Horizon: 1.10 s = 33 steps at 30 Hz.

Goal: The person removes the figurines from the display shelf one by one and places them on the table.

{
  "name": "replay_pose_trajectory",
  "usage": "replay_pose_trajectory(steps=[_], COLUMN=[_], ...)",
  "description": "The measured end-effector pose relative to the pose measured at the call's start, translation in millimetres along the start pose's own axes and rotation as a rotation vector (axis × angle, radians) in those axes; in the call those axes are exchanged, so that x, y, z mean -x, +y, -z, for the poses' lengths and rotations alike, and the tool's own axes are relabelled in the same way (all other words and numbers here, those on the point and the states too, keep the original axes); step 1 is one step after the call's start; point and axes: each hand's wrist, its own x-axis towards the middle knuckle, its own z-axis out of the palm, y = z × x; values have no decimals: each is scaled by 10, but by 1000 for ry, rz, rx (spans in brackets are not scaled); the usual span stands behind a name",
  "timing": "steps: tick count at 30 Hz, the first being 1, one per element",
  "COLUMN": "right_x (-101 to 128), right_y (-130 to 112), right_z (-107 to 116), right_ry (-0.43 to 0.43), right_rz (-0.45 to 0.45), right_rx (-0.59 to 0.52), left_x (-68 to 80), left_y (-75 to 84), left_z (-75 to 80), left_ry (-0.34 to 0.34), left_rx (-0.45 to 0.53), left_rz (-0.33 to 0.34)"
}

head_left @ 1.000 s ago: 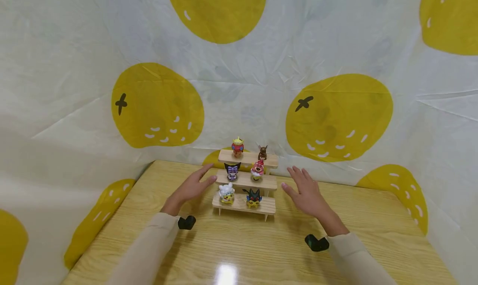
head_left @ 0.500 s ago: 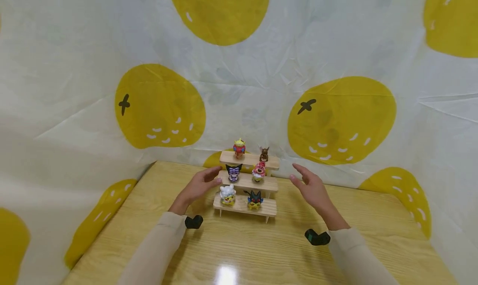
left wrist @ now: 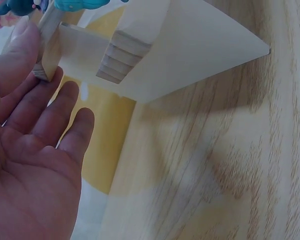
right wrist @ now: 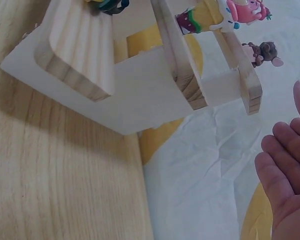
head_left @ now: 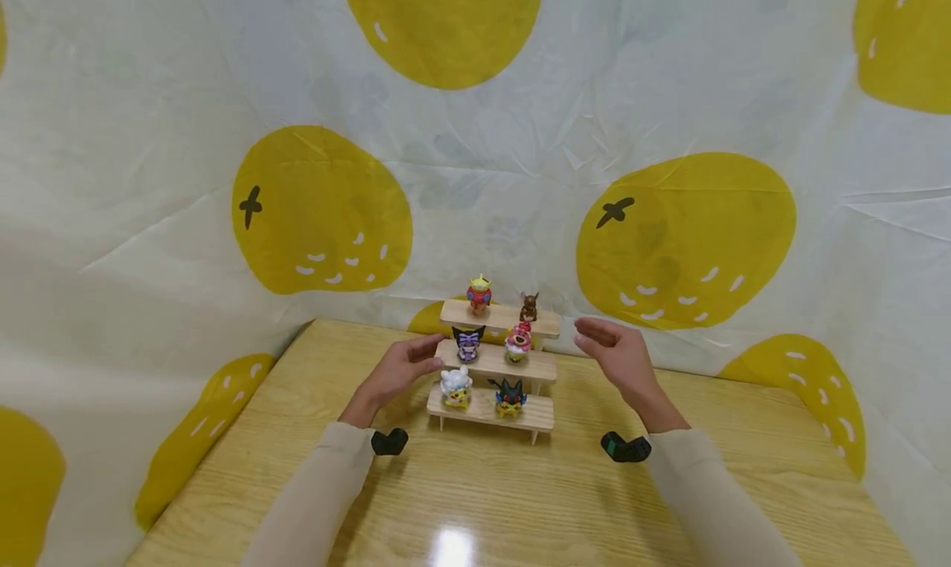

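A three-tier wooden display stand (head_left: 490, 410) stands on the table with two small figures on each tier. My left hand (head_left: 394, 377) is at the left end of the middle shelf, thumb in front and fingers behind. In the left wrist view its fingers (left wrist: 50, 110) look nearly straight beside the board end (left wrist: 50, 50); whether they press on it cannot be told. My right hand (head_left: 624, 365) hovers right of the stand, apart from it, fingers slightly bent and holding nothing. Near that side are a pink figure (head_left: 518, 342) and a brown mouse-like figure (head_left: 529, 306).
A red-and-yellow figure (head_left: 479, 295) is on the top tier, a black-eared purple figure (head_left: 468, 344) on the middle, and white (head_left: 456, 385) and black (head_left: 509, 398) figures below. Behind the wooden table (head_left: 520, 501) hangs a white cloth (head_left: 490, 220) printed with yellow fruit.
My left hand has moved right to the middle shelf's end. My right hand's spread fingers have drawn together and turned inward, still beside the stand. The figures keep their places.
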Motion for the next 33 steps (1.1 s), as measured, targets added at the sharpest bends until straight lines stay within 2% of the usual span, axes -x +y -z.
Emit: replay_pose_trajectory(steps=[9,20,33], right_x=[-105,-221,-368], right_y=[-78,-163,-251], right_z=[-35,-78,-147], right_ry=[5,19,-18], right_rz=[-48,-65,-58], right_rx=[-58,-45,-16], left_x=[4,-11,-11], left_y=[-18,-31,-59], left_z=[-32,-65,-84], left_ry=[44,67,101], left_rx=[6,49,53], left_rz=[5,5,23])
